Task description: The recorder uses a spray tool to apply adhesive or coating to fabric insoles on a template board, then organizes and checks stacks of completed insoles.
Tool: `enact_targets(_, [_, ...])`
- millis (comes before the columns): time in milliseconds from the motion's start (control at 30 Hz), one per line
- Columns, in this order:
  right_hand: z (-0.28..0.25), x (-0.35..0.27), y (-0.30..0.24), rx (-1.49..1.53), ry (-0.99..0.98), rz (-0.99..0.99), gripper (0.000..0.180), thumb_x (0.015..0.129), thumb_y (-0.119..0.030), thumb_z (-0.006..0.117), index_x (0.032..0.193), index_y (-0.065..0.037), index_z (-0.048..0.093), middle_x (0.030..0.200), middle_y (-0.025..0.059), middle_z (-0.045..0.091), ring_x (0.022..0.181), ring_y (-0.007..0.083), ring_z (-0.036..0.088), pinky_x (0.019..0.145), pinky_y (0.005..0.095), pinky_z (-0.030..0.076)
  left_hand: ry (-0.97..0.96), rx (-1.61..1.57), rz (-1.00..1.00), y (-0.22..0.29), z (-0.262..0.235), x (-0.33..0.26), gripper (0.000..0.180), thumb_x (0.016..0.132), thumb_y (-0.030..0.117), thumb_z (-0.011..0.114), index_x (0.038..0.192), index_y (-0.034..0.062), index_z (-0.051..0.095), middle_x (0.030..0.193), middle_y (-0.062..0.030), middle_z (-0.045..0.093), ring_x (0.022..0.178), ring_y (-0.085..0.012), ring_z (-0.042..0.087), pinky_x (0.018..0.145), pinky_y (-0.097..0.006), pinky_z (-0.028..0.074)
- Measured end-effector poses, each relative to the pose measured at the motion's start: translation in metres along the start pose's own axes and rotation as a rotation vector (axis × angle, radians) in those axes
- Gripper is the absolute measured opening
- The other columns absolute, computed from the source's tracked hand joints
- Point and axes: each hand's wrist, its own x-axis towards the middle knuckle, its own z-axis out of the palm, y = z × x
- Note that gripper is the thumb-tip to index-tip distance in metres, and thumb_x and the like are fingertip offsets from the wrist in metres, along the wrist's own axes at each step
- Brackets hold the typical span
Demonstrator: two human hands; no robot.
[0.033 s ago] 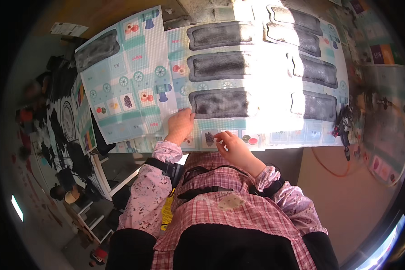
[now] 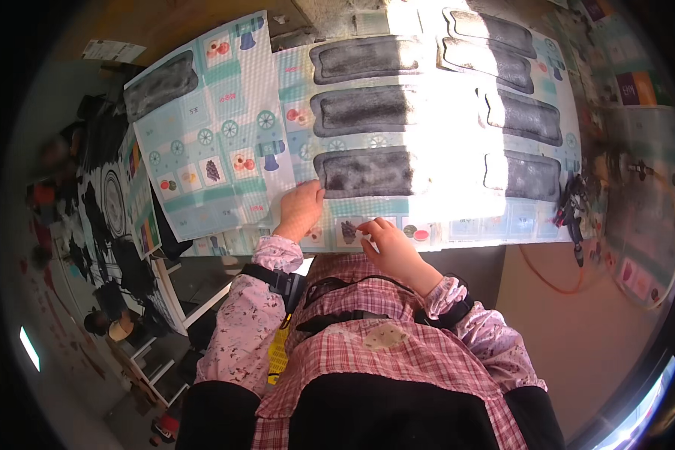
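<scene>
My left hand (image 2: 301, 212) rests at the near left corner of a flat dark grey pad (image 2: 367, 172) with rounded corners and a raised rim. Its fingers are drawn together, the tips at the pad's edge; whether they pinch anything is hidden. Close to the table's front edge, my right hand (image 2: 394, 253) hovers over or rests on the printed sheet (image 2: 461, 231), palm down. Its fingers are loosely bent, thumb apart from them, and nothing shows between them. Behind the nearest pad lie a second pad (image 2: 364, 110) and a third pad (image 2: 366, 60).
More grey pads (image 2: 523, 116) lie to the right, two overlapping at the back. Another pad (image 2: 162, 84) sits on a separate sheet at left. Strong sunlight washes out the middle. A black tool (image 2: 572, 212) and an orange hose (image 2: 559, 291) hang at the table's right end.
</scene>
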Motion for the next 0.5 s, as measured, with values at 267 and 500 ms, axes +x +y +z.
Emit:
enact_targets(267, [0.012,-0.001,0.014,-0.642,0.130,-0.218,0.052,0.070,-0.009,0.049,0.120,0.004,0.046,0.137,0.0157,0.032,0.129,0.0292,0.025,0.105,0.0383,0.023,-0.066,-0.482,-0.124,0.005,-0.006,0.000,0.016,0.077,0.016,0.056,0.071,0.0033,0.050,0.058,-0.0101,0.052,0.053,-0.0250,0.052,0.051,-0.035,0.041])
enact_targets(500, [0.020,-0.001,0.013,-0.659,0.125,-0.160,0.056,0.068,-0.011,0.051,0.123,0.001,0.045,0.137,0.0129,0.033,0.129,0.0281,0.025,0.106,0.0381,0.022,0.056,-0.606,-0.054,0.021,-0.004,0.003,0.017,0.078,0.015,0.058,0.070,0.0029,0.049,0.054,-0.0052,0.047,0.048,-0.0150,0.045,0.048,-0.029,0.037])
